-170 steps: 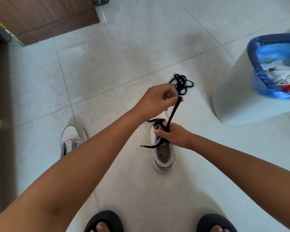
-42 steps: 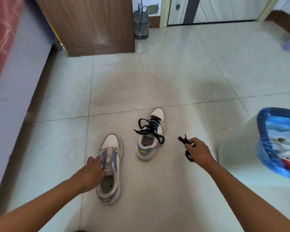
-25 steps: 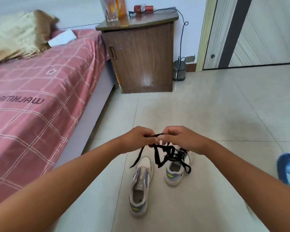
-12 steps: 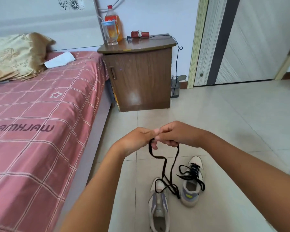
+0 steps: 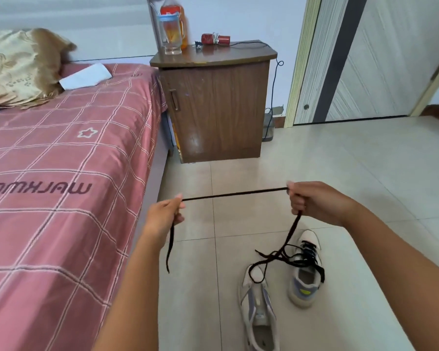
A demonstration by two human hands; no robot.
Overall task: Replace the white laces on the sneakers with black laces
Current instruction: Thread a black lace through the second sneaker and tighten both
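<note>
A black lace [image 5: 235, 193] is stretched taut between my two hands above the floor. My left hand [image 5: 164, 216] pinches it near one end, and a short tail hangs down below that hand. My right hand [image 5: 314, 202] grips it further along, and the rest droops in a loose tangle over the shoes. Two white and purple sneakers stand on the tiles below. The right sneaker [image 5: 305, 287] carries black lacing. The left sneaker [image 5: 259, 312] has no lace in its eyelets.
A bed with a pink checked sheet [image 5: 61, 186] fills the left side. A brown bedside cabinet [image 5: 216, 107] with a bottle and a cup stands behind, beside a closed door [image 5: 380, 59]. Beige floor tiles [image 5: 340, 160] spread to the right.
My hands, together half a second ago, have drawn apart and pulled the black lace straight between them. The view has dropped slightly and shifted right.
</note>
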